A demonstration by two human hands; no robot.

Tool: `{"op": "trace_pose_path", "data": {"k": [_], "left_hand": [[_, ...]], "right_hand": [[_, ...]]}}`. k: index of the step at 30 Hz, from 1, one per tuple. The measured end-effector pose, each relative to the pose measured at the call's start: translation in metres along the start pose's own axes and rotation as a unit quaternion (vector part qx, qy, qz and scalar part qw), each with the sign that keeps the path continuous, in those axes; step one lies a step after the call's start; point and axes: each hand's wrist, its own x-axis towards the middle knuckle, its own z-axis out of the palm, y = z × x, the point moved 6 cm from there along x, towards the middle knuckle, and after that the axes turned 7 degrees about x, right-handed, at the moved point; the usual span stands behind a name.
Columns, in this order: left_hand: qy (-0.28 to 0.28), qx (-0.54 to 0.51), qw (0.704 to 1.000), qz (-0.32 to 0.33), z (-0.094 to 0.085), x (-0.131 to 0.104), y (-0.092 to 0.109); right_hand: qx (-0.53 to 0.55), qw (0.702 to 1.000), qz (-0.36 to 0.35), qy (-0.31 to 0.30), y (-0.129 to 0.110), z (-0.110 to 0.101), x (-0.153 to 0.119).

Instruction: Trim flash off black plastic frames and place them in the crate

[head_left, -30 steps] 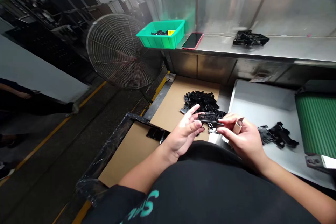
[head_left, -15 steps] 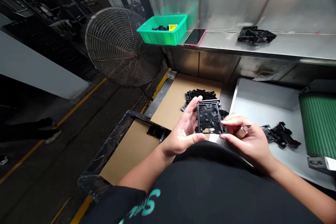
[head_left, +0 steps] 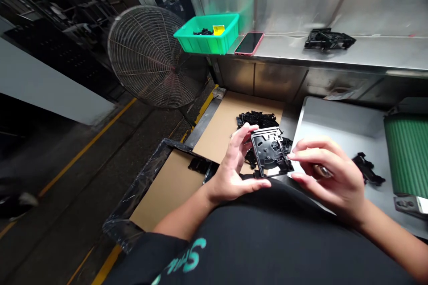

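A flat black plastic part (head_left: pixel 270 151) with a square frame is tilted in front of my body. My left hand (head_left: pixel 234 169) grips its left side, thumb along the bottom edge and fingers at the top left. Beside the part's right edge is my right hand (head_left: pixel 331 178), its fingers apart and curved, one fingertip at or very near the edge. A metal ring shows on that hand. Behind the held part, a pile of black plastic parts (head_left: pixel 257 119) lies on a cardboard sheet (head_left: pixel 214 133).
A grey tray (head_left: pixel 307 120) with black parts (head_left: pixel 368 169) stands at the right, beside a green ribbed belt (head_left: pixel 406 156). On the metal shelf are a green bin (head_left: pixel 207 38), a phone (head_left: pixel 249 43) and black parts (head_left: pixel 329 39). A large fan (head_left: pixel 160 58) stands left.
The black part has tilted in my left hand. My right hand has moved slightly right, its fingers loosened from the part's edge. At the far left, a person's foot has moved left.
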Motion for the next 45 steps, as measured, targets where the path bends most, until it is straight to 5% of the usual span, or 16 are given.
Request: {"op": "trace_pose_path", "data": {"k": [9,14,26,31,36,45], "left_hand": [[0.014,0.027,0.999,0.031,0.005,0.004,0.007],[0.007,0.037,0.998,0.05,0.008,0.001,0.008],[0.013,0.002,1.0,0.027,0.006,-0.01,0.014],[0.013,-0.028,1.0,0.0,0.003,-0.015,0.014],[0.016,-0.035,0.999,-0.005,-0.004,-0.024,0.011],[0.029,-0.015,0.999,0.002,-0.026,-0.029,0.01]], "right_hand": [[-0.144,0.982,-0.089,-0.081,-0.007,0.024,0.006],[-0.163,0.976,-0.135,-0.052,-0.018,0.023,0.0],[-0.129,0.987,-0.097,-0.005,-0.014,0.017,-0.005],[0.006,0.998,0.033,0.061,0.0,0.011,-0.001],[0.154,0.973,0.155,0.07,0.014,0.022,0.005],[0.225,0.948,0.224,0.026,0.023,0.048,0.014]]}}
